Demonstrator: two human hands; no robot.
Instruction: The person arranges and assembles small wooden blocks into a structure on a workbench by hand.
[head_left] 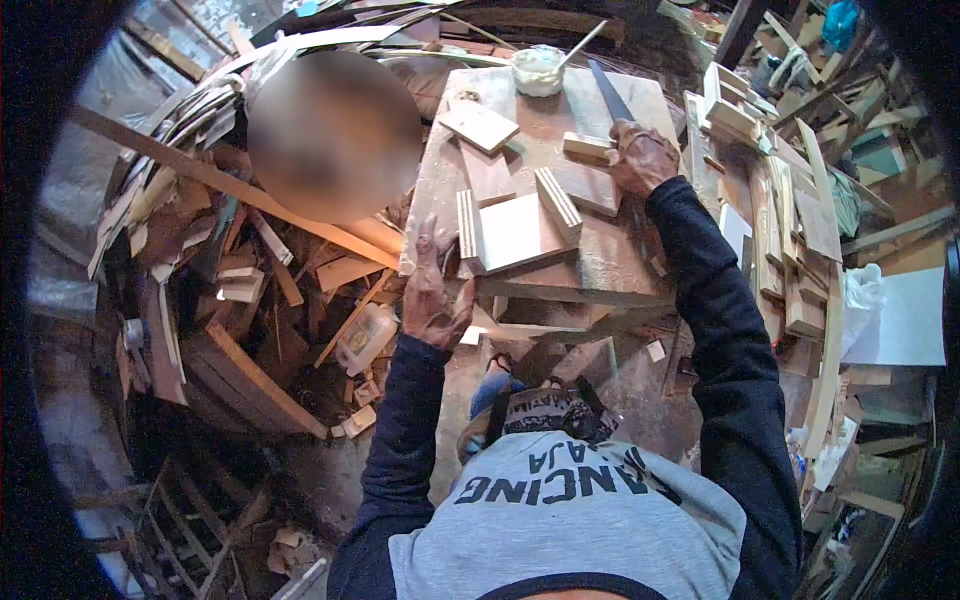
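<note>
**Right hand grips dark-bladed tool; left hand beside plywood assembly**

The right hand's (pixel 645 158) fingers curl around the near end of the dark-bladed tool (pixel 610 95). The plywood assembly (pixel 518 232) lies just right of the left hand (pixel 437 290), its fingers extended, thumb apart. Beyond both, a tub (pixel 538 72) holds pale paste and a stick (pixel 585 42); loose boards (pixel 480 126) lie between.

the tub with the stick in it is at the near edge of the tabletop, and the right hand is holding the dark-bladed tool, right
Not quite: the head view shows the tub with the stick in it at the far edge of the tabletop. The right hand is holding the dark-bladed tool.
</note>
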